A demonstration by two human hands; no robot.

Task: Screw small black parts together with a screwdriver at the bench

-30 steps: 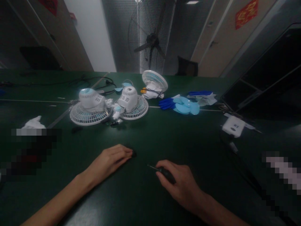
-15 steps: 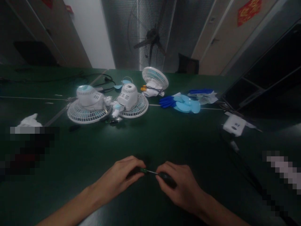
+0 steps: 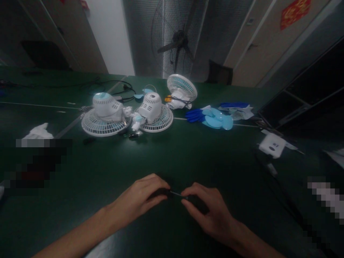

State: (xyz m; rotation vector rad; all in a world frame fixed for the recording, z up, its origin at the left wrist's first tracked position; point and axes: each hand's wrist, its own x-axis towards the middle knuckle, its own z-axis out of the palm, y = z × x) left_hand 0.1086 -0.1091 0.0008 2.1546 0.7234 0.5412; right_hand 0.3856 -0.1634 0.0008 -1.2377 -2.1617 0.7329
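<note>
My right hand (image 3: pixel 211 206) is closed around the dark handle of a screwdriver (image 3: pixel 176 193), its thin metal shaft pointing left. Opposite it, my left hand (image 3: pixel 150 191) pinches a small dark piece (image 3: pixel 168 192) at the shaft's other end. What this piece is cannot be made out in the dim light, and the fingers cover most of it. Both hands are low over the green tabletop (image 3: pixel 150 157), with a short length of bare shaft showing between them.
Two white fan heads (image 3: pixel 106 111) (image 3: pixel 152 111) lie grille-down ahead, a third fan (image 3: pixel 181 91) behind. Light-blue fan blades (image 3: pixel 217 119) and blue gloves (image 3: pixel 195 115) lie right of them. Further right is a white box (image 3: pixel 272 144); crumpled white material (image 3: pixel 39 132) lies left.
The view has shifted slightly, so the background sits further right. Both hands keep their grip on the screwdriver and the small piece; green seen earlier at the left fingertips now looks dark.
</note>
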